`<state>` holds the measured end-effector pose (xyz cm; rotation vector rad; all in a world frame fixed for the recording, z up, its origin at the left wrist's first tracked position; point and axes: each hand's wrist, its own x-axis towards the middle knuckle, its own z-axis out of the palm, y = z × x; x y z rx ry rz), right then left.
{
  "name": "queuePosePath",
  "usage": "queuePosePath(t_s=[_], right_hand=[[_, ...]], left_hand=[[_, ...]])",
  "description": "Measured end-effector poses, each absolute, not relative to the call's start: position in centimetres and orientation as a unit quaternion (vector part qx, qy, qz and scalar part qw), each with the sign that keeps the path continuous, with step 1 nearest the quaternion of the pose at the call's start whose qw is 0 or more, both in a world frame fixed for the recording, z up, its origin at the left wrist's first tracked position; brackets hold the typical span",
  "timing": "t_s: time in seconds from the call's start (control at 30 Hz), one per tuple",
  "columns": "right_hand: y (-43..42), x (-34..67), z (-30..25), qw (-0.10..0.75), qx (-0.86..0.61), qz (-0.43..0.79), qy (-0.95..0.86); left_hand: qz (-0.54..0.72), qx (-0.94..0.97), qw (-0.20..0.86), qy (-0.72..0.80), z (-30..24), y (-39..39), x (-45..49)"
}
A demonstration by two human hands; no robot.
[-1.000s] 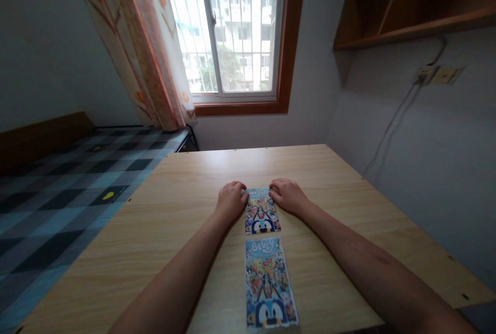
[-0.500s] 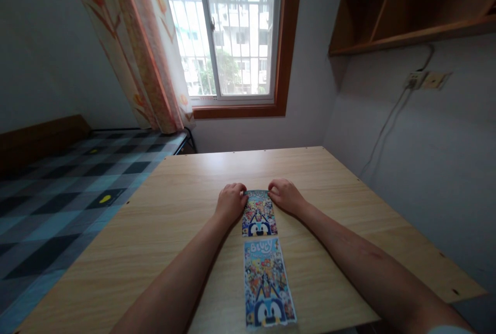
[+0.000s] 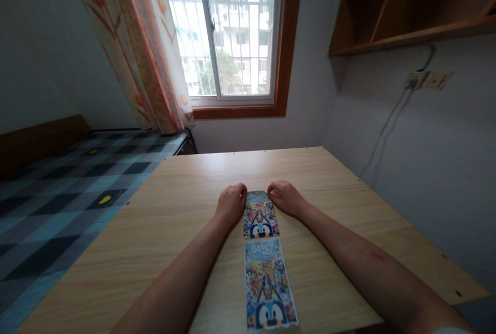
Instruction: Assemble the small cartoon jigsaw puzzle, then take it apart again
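Two colourful printed Bluey picture cards lie in line on the table, one behind the other. The far card (image 3: 260, 215) is between my hands. My left hand (image 3: 231, 202) has its curled fingers at that card's top left corner, and my right hand (image 3: 285, 195) pinches around the top right corner. The fingertips are partly hidden, and the card's thickness cannot be made out. Closer to me, the near card (image 3: 267, 282) lies face up with a white border, touched by neither hand. Only a narrow gap, if any, parts the two cards.
The light wooden table (image 3: 174, 251) extends around both arms. Left of it stands a bed with a checked sheet (image 3: 54, 210). Beyond are a curtain (image 3: 143, 65) and a window (image 3: 236, 44). A wooden shelf (image 3: 368, 18) and a plugged-in cable (image 3: 387, 122) are on the right wall.
The far card has shifted slightly towards me and to the right, narrowing the gap to the near card. Both hands stay at its top corners.
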<state>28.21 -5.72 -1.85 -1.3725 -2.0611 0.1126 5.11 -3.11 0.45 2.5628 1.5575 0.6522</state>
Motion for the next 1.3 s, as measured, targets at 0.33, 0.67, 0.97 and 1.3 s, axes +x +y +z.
queuePosePath(t_s=[0.33,0.67,0.97,1.3], right_hand=[[-5.1,28.5,-2.4,0.316,-0.474,0.04,-0.821],[-5.1,28.5,-2.5,0.322,-0.474,0.037,-0.819],[-5.1,28.4,-2.4,0.326,-0.471,0.041,-0.819],[-4.3,28.8,-3.1,0.36,-0.467,0.097,-0.802]], left_hand=[[0.211,0.84,0.05,0.498,0.0,-2.7,4.9],[0.222,0.844,0.046,0.486,-0.3,-2.5,4.7],[0.222,0.847,0.036,0.482,-0.2,-2.6,4.8],[0.222,0.85,0.031,0.478,-0.5,-2.3,4.8]])
